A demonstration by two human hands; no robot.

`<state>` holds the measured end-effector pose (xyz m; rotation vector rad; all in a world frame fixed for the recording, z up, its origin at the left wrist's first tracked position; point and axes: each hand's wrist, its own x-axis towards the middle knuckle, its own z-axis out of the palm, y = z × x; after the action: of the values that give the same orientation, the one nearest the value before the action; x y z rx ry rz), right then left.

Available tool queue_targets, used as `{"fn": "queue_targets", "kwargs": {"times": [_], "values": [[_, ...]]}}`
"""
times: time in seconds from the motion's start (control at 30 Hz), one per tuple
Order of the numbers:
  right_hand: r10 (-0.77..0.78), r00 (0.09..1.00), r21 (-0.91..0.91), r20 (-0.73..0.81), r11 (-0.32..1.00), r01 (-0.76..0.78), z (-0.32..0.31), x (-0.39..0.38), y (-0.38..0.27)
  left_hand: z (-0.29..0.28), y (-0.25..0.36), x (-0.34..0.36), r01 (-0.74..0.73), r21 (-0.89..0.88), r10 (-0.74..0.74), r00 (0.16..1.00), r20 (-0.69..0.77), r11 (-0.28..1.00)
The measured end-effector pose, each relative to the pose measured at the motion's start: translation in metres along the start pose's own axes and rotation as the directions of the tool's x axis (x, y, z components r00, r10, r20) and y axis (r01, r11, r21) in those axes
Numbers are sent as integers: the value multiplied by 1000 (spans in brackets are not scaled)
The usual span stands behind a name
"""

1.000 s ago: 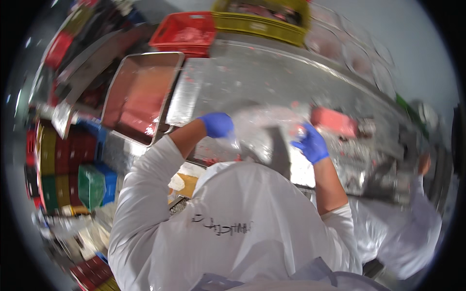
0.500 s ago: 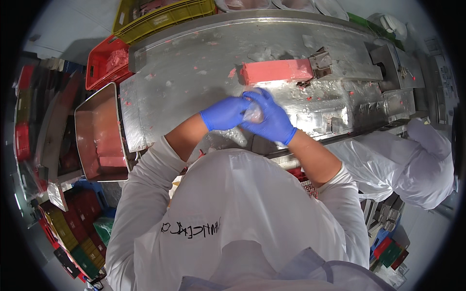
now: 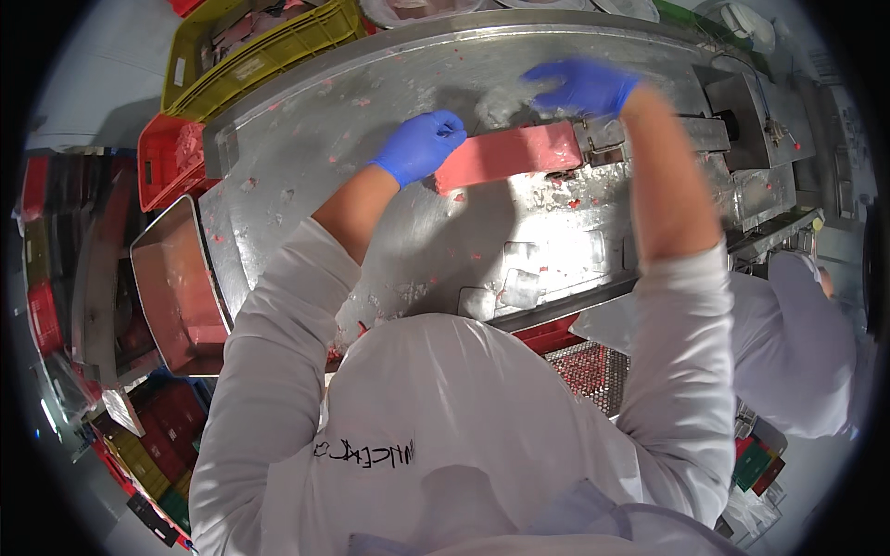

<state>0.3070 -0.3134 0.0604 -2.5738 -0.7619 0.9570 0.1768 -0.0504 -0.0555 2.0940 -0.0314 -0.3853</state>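
A long pink block, looking like pressed meat, lies on the steel table. Its right end meets a metal holder. My left hand, in a blue glove, is beside the block's left end with its fingers curled in; whatever they hold, if anything, is hidden. Above the far side of the holder, my right hand, also gloved in blue, reaches out with its fingers spread and nothing visible in them. Motion blurs the right hand and forearm.
A deep steel tub stands at the table's left end, near a red crate and a yellow crate. A steel machine housing occupies the right end. Another person in white is close by on the right.
My hands, together around a crumpled clear piece before, have parted. The left has moved up and left to the block's end; the right has swung up and right. The clear piece is out of sight.
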Motion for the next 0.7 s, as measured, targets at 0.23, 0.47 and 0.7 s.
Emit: {"fn": "queue_targets", "kwargs": {"times": [0.23, 0.47, 0.7], "values": [[98, 979, 908, 176, 367, -200, 257, -31, 56, 42, -61, 73, 216, -139, -167, 941, 295, 966], [440, 898, 724, -20, -612, 317, 298, 27, 100, 125, -64, 29, 309, -431, -58, 862, 503, 848], [474, 880, 672, -8, -649, 356, 294, 22, 71, 132, -65, 10, 510, -365, -299, 814, 499, 779]]}}
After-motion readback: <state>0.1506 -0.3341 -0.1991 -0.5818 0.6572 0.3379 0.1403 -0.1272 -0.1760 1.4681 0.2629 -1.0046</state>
